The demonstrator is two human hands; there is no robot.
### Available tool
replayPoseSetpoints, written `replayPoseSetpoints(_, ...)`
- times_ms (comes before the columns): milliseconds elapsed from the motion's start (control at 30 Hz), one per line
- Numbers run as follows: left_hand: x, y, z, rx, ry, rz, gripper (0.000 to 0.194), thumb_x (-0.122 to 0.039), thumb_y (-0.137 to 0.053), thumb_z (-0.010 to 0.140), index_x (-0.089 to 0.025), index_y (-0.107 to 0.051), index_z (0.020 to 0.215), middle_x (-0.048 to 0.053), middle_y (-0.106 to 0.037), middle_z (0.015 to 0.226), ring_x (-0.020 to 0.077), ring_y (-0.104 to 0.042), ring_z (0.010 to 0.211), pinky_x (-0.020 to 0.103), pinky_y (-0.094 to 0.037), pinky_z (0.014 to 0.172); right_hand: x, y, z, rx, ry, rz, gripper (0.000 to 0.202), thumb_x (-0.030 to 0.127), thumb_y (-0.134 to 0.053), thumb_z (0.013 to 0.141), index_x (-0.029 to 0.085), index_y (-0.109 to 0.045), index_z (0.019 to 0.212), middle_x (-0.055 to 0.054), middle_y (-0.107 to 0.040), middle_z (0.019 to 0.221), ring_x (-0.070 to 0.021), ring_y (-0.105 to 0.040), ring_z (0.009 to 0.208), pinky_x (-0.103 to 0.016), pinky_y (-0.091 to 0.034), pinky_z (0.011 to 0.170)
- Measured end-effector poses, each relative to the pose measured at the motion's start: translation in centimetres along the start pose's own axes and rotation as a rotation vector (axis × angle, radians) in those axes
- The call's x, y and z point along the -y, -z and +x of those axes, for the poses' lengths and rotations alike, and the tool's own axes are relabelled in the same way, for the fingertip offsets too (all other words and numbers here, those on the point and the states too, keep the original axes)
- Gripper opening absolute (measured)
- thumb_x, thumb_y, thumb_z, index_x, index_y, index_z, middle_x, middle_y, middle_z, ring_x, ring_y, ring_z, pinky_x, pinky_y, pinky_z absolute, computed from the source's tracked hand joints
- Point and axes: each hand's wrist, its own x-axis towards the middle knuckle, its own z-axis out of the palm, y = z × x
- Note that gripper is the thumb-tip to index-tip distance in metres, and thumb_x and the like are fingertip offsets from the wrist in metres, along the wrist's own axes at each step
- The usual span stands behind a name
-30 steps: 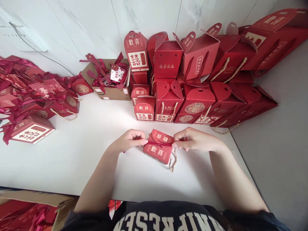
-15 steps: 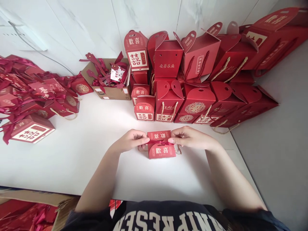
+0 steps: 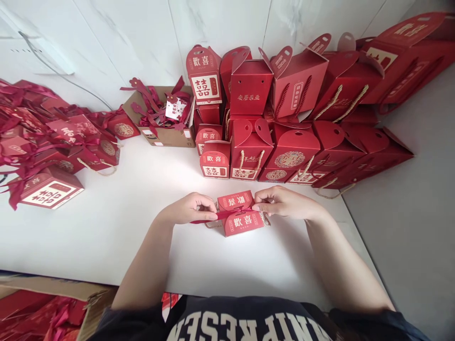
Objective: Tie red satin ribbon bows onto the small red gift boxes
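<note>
A small red gift box (image 3: 243,225) with gold lettering on its top flaps stands on the white table in front of me, with gold cord handles at its two sides. A dark red ribbon (image 3: 223,214) runs across the top, crossed at the middle of the flaps. My left hand (image 3: 190,208) pinches the ribbon just left of the box, and a tail of it sticks out past the fingers. My right hand (image 3: 275,202) is closed on the ribbon at the box's right side, where the end is hidden by the fingers.
Red gift boxes (image 3: 250,90) stand stacked along the wall at the back right. A cardboard box (image 3: 167,137) with ribbons and tags sits left of them. Ribbon-tied boxes (image 3: 50,192) pile up at the left. An open carton (image 3: 46,286) is below the table's front edge.
My left hand has drawn the ribbon slightly left and down, so more of it shows. The gift box has turned slightly anticlockwise. My right hand has moved slightly right.
</note>
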Motion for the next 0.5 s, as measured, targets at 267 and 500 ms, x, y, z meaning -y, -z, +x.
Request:
replayPoseSetpoints(267, -1.3, -0.9, 1.3, -0.105, -0.371, 0.136, 0.02, -0.041, -0.074, 0.077, -0.024, -0.079, 0.068, 0.01, -0.064, 0.128, 0.0305, -0.048, 0.13, 0.046, -0.033, 0.111, 0.1, -0.2, 0.2, 0.028, -0.003, 0.034, 0.034, 0.049, -0.054, 0.091, 0.019, -0.052, 0.074, 0.003, -0.058, 0.065, -0.0121, -0.054, 0.057, -0.026, -0.041, 0.06)
replayPoseSetpoints(500, -0.5, -1.8, 3.8, -0.095, -0.357, 0.023, 0.023, -0.044, -0.076, 0.075, -0.023, -0.077, 0.068, 0.008, -0.076, 0.077, 0.0271, -0.062, 0.112, 0.049, -0.013, 0.119, -0.2, -0.2, 0.3, 0.064, 0.024, 0.083, 0.035, 0.049, -0.055, 0.091, 0.019, -0.051, 0.072, 0.003, -0.054, 0.064, -0.0112, -0.051, 0.058, -0.025, -0.04, 0.06)
